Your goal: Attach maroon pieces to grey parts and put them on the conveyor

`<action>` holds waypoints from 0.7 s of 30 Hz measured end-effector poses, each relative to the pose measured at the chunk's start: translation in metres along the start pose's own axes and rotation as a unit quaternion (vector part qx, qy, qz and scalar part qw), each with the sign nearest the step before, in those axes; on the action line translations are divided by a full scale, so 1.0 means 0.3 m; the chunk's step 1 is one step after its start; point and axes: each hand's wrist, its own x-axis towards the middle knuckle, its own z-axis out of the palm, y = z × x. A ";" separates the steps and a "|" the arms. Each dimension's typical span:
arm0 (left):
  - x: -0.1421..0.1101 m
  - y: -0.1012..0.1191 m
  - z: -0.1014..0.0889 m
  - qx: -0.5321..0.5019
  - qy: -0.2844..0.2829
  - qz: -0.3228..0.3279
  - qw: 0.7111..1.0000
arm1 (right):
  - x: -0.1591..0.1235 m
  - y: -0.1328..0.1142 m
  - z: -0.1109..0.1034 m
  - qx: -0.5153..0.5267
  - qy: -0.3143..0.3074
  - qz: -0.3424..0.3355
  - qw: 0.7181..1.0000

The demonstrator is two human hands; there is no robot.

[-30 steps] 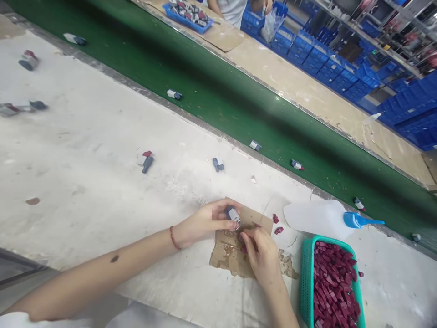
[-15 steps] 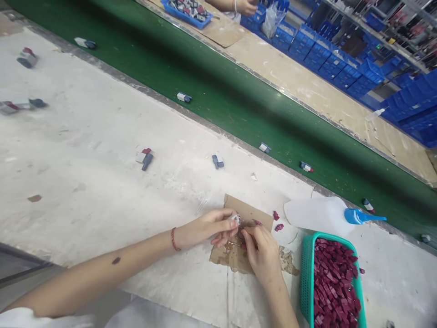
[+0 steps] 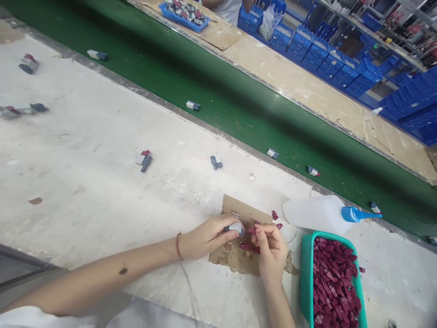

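My left hand [image 3: 211, 234] pinches a small grey and dark blue plastic part [image 3: 235, 227] above a stained piece of cardboard [image 3: 247, 210]. Just to its right, my right hand [image 3: 273, 248] holds a small maroon plastic piece [image 3: 253, 230] between thumb and fingertips, close to the grey part but seemingly apart from it. Further maroon pieces [image 3: 246, 247] lie on the cardboard under my hands, partly hidden by them. Two loose maroon pieces [image 3: 275, 215] rest at the cardboard's right edge.
A green basket [image 3: 307, 273] full of maroon pieces stands right, below a white bottle [image 3: 312, 214] with a blue nozzle lying on its side. Grey-blue assemblies [image 3: 144, 160] lie on the white table; others ride the green conveyor [image 3: 232, 114]. Across it, a person [image 3: 230, 10] sits near a blue tray [image 3: 186, 20].
My left hand has turned, showing the grey and dark blue part's other side. My right hand has drawn slightly right with the maroon piece. Conveyor parts have shifted rightward.
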 end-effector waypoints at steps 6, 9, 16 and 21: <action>-0.001 -0.004 0.005 0.024 -0.001 0.006 1.000 | -0.004 -0.009 0.018 -0.011 -0.035 -0.056 0.998; -0.001 -0.007 0.007 0.040 -0.005 0.017 0.999 | -0.002 -0.016 0.023 -0.017 -0.051 -0.072 0.996; -0.003 -0.010 0.010 0.081 -0.016 0.024 0.996 | -0.010 -0.009 0.023 -0.069 -0.107 -0.114 0.985; -0.013 -0.020 0.012 0.108 -0.023 0.053 0.992 | -0.016 -0.007 0.019 -0.098 -0.133 -0.175 0.971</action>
